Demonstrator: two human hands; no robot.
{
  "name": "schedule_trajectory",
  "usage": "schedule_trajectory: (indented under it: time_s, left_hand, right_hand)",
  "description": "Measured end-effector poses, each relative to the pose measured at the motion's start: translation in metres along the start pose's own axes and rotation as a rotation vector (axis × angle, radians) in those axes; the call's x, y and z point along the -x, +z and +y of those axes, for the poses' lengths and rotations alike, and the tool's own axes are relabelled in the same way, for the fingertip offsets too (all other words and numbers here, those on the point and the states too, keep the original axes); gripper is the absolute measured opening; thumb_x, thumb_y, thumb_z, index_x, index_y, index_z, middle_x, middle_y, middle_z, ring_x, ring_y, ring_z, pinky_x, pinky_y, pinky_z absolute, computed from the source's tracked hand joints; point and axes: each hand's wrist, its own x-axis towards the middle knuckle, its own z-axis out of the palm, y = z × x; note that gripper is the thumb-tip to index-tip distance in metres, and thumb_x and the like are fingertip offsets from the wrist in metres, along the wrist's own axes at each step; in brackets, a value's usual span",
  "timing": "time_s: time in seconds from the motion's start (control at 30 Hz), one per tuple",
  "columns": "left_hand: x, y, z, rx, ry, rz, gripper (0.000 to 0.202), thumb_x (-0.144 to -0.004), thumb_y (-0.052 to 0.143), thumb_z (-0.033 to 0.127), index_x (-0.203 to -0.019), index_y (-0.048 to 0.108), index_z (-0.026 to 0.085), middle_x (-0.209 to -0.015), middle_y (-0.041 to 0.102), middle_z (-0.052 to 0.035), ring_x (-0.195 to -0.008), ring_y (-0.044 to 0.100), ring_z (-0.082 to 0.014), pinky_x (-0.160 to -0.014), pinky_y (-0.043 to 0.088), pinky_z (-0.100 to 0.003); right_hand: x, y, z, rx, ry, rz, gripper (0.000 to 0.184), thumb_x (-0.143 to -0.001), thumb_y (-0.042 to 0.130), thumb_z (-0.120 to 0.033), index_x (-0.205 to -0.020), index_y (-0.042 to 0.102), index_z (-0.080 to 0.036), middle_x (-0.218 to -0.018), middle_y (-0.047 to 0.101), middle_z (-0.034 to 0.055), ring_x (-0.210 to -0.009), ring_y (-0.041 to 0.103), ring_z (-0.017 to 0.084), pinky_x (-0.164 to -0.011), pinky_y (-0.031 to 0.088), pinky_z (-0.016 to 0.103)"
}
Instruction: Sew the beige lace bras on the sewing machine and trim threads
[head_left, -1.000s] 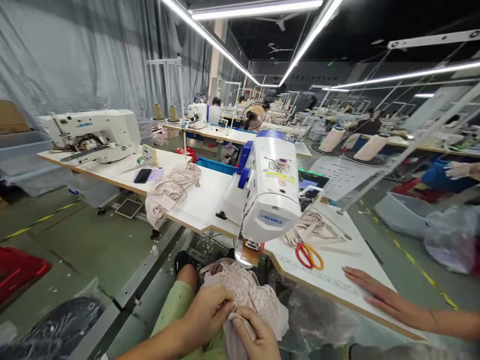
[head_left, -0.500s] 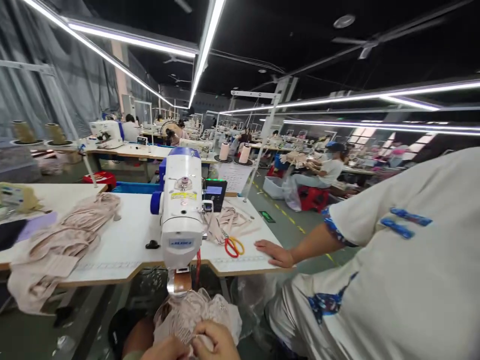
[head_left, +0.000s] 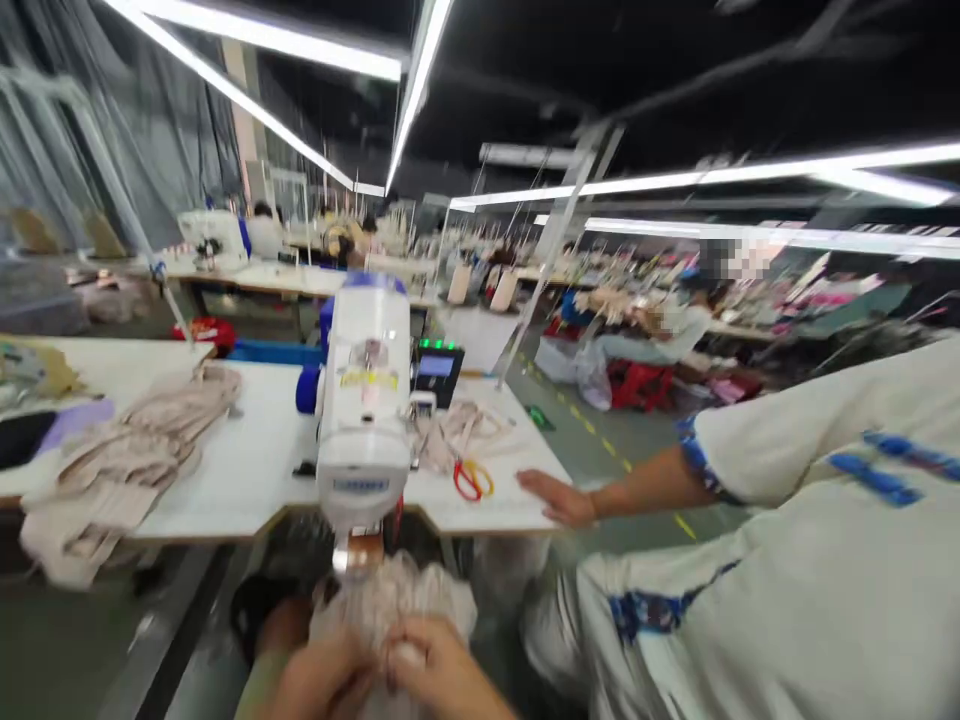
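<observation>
At the bottom edge, my left hand [head_left: 319, 680] and my right hand [head_left: 431, 670] are closed together on a bunch of pale pink lace fabric [head_left: 397, 600] in my lap. The picture is blurred by motion. Just above the fabric stands the white sewing machine [head_left: 365, 400] on the white table [head_left: 247, 480]. Red-and-yellow scissors [head_left: 471, 478] lie to the right of the machine, beside loose pink pieces [head_left: 454, 435].
A co-worker in a white shirt with blue trim [head_left: 787, 560] stands close on my right, one hand [head_left: 559, 497] flat on the table's corner. A heap of pink fabric [head_left: 127, 455] lies on the left table. Other sewing stations and workers fill the hall behind.
My view has swung right and up, bringing the co-worker's body into the picture. My hands stay on the lace fabric. The co-worker's hand remains on the table corner.
</observation>
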Motion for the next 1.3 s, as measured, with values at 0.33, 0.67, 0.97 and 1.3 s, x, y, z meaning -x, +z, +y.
schedule_trajectory:
  time_s: [0.33,0.67,0.97,1.3]
  left_hand:
    - [0.038,-0.012,0.023,0.094,-0.052,-0.142,0.013,-0.1,0.056,0.02,-0.101,0.069,0.016,-0.084,0.071,-0.0027,-0.075,0.066,-0.011,-0.069,0.05,-0.02]
    - [0.041,-0.015,0.027,0.124,-0.089,-0.183,0.012,-0.1,0.055,0.019,-0.101,0.067,0.017,-0.086,0.07,-0.0011,-0.077,0.065,-0.0102,-0.071,0.05,-0.021]
    - [0.037,-0.017,0.032,0.094,-0.082,-0.216,0.017,-0.102,0.052,0.022,-0.104,0.068,0.018,-0.084,0.07,-0.0012,-0.078,0.066,-0.0108,-0.069,0.05,-0.02]
    - [0.031,-0.018,0.034,0.131,-0.127,-0.267,0.015,-0.101,0.055,0.021,-0.098,0.069,0.018,-0.083,0.07,-0.0004,-0.076,0.064,-0.0105,-0.068,0.046,-0.02]
  right_hand:
    - [0.015,-0.006,0.007,-0.368,0.311,-0.287,0.017,-0.087,0.061,-0.032,-0.087,0.07,-0.018,-0.076,0.071,0.0002,-0.071,0.062,0.013,-0.065,0.046,0.022]
    - [0.019,-0.007,0.004,-0.324,0.326,-0.317,0.019,-0.089,0.061,-0.033,-0.084,0.07,-0.018,-0.074,0.071,-0.0009,-0.061,0.056,0.01,-0.055,0.042,0.019]
    - [0.023,-0.01,0.001,-0.33,0.34,-0.314,0.022,-0.093,0.057,-0.035,-0.086,0.069,-0.018,-0.072,0.069,-0.0005,-0.055,0.055,0.009,-0.053,0.044,0.021]
    - [0.023,-0.018,-0.004,-0.281,0.293,-0.379,0.016,-0.092,0.059,-0.029,-0.087,0.071,-0.02,-0.077,0.072,-0.0031,-0.06,0.058,0.008,-0.059,0.043,0.02]
